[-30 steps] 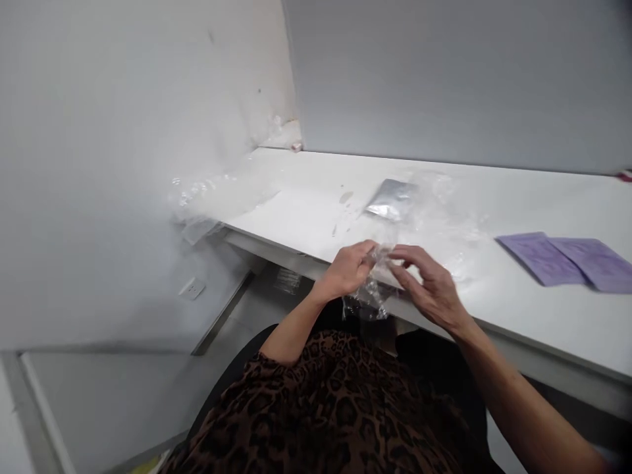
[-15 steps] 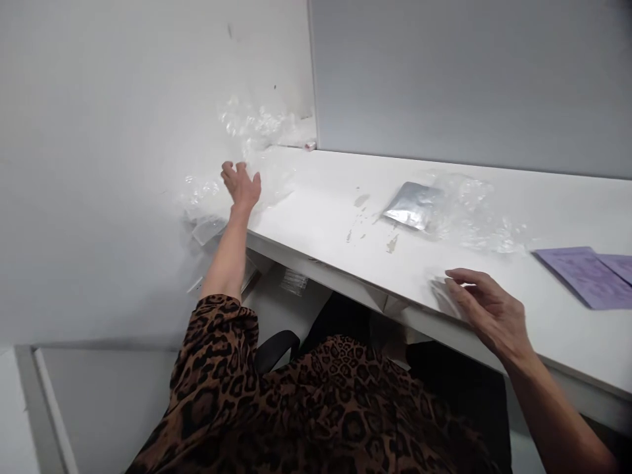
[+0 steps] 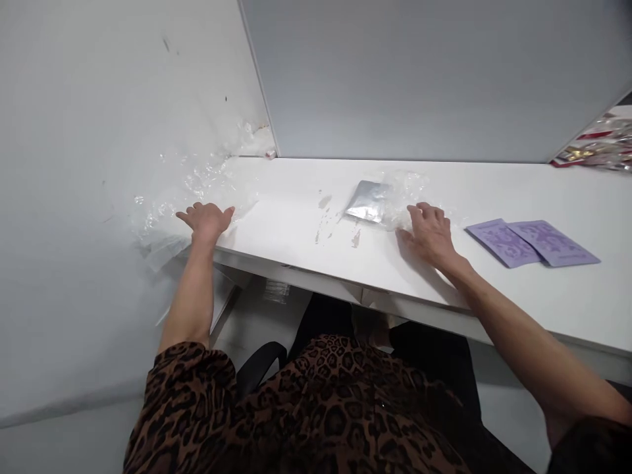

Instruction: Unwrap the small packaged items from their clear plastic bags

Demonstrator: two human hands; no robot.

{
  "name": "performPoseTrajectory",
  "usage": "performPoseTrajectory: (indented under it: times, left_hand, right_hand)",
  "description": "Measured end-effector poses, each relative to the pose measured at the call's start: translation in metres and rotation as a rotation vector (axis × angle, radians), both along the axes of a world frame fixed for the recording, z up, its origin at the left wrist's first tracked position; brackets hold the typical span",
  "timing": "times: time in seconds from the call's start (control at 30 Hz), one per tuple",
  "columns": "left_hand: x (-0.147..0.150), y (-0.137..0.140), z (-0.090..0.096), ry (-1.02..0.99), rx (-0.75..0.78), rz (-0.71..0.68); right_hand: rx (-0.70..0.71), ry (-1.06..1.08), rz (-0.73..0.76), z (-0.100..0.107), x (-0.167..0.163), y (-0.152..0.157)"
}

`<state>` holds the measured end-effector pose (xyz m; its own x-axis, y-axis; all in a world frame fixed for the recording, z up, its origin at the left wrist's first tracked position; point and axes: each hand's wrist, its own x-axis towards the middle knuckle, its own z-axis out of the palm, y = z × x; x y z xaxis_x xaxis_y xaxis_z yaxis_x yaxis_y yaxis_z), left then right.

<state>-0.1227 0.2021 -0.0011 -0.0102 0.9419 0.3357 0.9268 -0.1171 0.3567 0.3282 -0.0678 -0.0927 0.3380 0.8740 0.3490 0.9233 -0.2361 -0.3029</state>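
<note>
My left hand [image 3: 206, 220] lies with fingers spread on a heap of crumpled clear plastic bags [image 3: 212, 178] at the table's left end, against the wall. Toward the middle, a silver foil pouch [image 3: 366, 201] rests partly inside or under another clear plastic bag [image 3: 407, 187]; I cannot tell which. The near right side of that bag is under or beside the fingertips of my right hand [image 3: 428, 232], which is open with its fingers bent and apart. Two purple printed packets [image 3: 555, 243] overlap on the table right of my right hand.
The white table [image 3: 276, 217] has worn grey marks near its middle. A grey partition [image 3: 405, 79] stands along its back, and a white wall closes off the left. Shiny red and gold packages [image 3: 602, 145] are piled at the far right. A black chair armrest [image 3: 261, 368] is below.
The view has turned right. My left hand has come down onto the plastic bags, which look flatter. My right hand has moved from the front edge to the bag by the foil pouch.
</note>
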Motion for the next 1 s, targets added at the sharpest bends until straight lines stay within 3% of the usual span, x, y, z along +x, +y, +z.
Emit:
performPoseTrajectory:
  times: [0.1,0.2,0.27,0.37,0.5,0.63,0.8,0.87,1.0]
  left_hand:
    - [0.035,-0.038,-0.001,0.004,0.107,-0.15]
    - [0.095,-0.07,-0.02,-0.159,0.126,-0.604]
    - [0.144,-0.087,-0.037,-0.194,0.072,-0.804]
    - [0.214,-0.108,-0.06,-0.156,-0.082,-0.939]
    - [0.279,-0.125,-0.075,-0.017,-0.229,-0.965]
    - [0.299,-0.137,-0.085,0.065,-0.162,-0.905]
    - [0.293,-0.143,-0.091,0.065,-0.133,-0.942]
    - [0.291,-0.143,-0.09,0.06,-0.143,-0.955]
    - [0.291,-0.142,-0.086,-0.015,-0.203,-0.94]
  right_hand:
    - [-0.04,0.025,0.016,-0.007,0.008,0.011]
    - [0.084,0.126,0.071,-0.013,0.01,0.007]
    - [0.161,0.234,0.095,-0.013,0.008,0.001]
    - [0.177,0.457,0.144,-0.006,0.005,-0.009]
    - [0.178,0.66,0.225,0.004,0.001,-0.015]
    - [0.288,0.63,0.091,0.005,0.0,-0.007]
    - [0.214,0.523,-0.083,-0.004,0.003,0.014]
    - [0.272,0.622,-0.121,-0.008,0.007,0.019]
    - [0.527,1.046,-0.288,-0.008,0.021,0.014]
